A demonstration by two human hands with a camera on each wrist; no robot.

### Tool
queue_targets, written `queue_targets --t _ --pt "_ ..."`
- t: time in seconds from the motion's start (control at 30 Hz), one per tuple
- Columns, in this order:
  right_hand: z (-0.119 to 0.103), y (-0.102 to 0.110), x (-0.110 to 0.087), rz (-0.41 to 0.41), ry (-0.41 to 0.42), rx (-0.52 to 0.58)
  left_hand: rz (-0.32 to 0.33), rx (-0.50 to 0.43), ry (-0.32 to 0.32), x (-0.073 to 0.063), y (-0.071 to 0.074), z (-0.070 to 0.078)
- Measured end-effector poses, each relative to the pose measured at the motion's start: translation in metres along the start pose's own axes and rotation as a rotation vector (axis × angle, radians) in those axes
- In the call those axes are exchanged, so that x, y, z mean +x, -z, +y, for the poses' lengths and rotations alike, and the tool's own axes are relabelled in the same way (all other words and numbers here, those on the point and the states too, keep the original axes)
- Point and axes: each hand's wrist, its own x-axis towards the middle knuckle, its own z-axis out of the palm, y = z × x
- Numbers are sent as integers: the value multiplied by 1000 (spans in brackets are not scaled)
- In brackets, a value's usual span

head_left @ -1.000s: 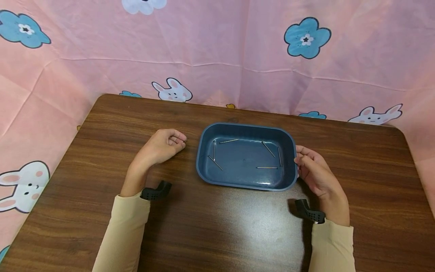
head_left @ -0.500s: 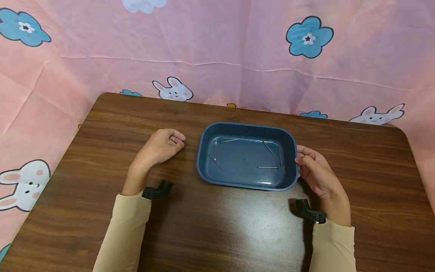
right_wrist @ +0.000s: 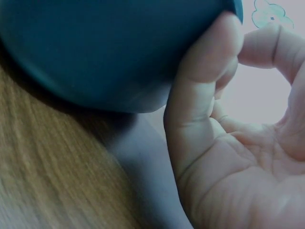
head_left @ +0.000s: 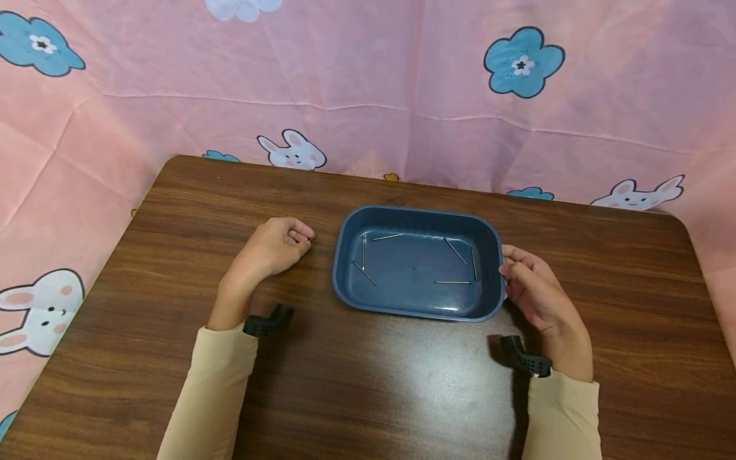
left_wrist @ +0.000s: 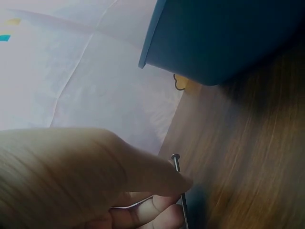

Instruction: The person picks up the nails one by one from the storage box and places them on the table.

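My left hand (head_left: 276, 246) is left of a dark blue plastic tub (head_left: 415, 315) and pinches a thin metal nail (left_wrist: 177, 162) between thumb and fingers. In the left wrist view the nail's flat head sticks up past the thumb, and its lower part runs out of the frame. At the tub's right end my right hand (head_left: 537, 287) holds the wall, thumb tip right at the rim in the right wrist view (right_wrist: 228, 157). Several nails (head_left: 452, 282) lie spread over the tub's floor, near its left and right ends.
The tub stands on a brown wood-grain table (head_left: 368, 396). A pink cloth (head_left: 368, 70) with rabbits and blue flowers hangs behind and at both sides. Black wrist cameras (head_left: 270, 321) sit at both sleeve cuffs.
Both hands and the tub stay almost where they were. The nail in my left fingers shifts very slightly; the nails in the tub lie as before.
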Motion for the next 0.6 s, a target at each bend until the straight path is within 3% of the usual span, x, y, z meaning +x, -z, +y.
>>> queue_targets --t 0.6 --pt "-1 -1 0 25 -9 3 1 22 17 -2 2 1"
